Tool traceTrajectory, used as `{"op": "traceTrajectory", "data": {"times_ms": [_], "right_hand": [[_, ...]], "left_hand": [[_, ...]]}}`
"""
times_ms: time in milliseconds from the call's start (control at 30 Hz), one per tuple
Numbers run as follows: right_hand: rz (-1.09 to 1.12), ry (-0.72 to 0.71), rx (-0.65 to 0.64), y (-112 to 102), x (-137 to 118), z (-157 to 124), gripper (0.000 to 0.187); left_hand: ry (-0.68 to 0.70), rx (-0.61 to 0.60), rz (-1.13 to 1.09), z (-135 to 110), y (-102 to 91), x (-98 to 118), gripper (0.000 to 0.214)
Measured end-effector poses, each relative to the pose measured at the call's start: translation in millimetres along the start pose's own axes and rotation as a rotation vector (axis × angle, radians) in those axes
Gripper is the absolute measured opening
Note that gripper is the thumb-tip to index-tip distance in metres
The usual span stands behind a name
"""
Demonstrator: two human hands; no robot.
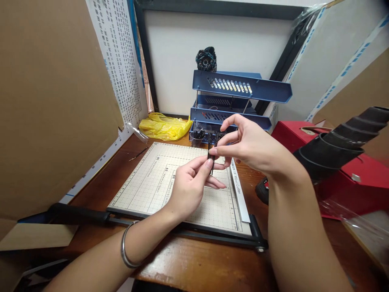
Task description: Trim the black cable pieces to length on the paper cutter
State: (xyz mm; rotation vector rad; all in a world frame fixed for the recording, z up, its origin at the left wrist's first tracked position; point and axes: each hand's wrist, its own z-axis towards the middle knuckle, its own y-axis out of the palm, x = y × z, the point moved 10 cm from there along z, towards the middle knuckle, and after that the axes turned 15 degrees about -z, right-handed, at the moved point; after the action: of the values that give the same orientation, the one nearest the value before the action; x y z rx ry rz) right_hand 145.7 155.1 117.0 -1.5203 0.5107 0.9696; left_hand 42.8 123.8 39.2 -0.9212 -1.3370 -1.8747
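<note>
Above the paper cutter [139,182], my left hand [191,178] pinches a few thin black sticks [212,157] upright between thumb and fingers. Their exact kind is too small to make out. My right hand [243,142] comes in from the right with its thumb and fingertips at the same sticks. It seems to pinch their side, and its other fingers are curled loosely. Just behind the hands, a clear cup [197,142] holds more thin black pieces. Another bunch of black pieces [220,136] is partly hidden by my right hand.
A yellow plastic bag [165,125] and blue tiered trays [240,87] stand at the back. The cutter's black handle [79,214] extends left along the front. To the right are a red box [343,190] and a black stepped tube [331,150]. Cardboard [54,101] walls the left.
</note>
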Motion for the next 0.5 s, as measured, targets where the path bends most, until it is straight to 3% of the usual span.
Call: {"op": "traceTrajectory", "data": {"times_ms": [500], "right_hand": [[-0.013, 0.028, -0.026, 1.9, -1.1, -1.8, 0.053]], "left_hand": [[-0.013, 0.036, 0.027, -0.9, -2.6, -0.7, 0.028]]}}
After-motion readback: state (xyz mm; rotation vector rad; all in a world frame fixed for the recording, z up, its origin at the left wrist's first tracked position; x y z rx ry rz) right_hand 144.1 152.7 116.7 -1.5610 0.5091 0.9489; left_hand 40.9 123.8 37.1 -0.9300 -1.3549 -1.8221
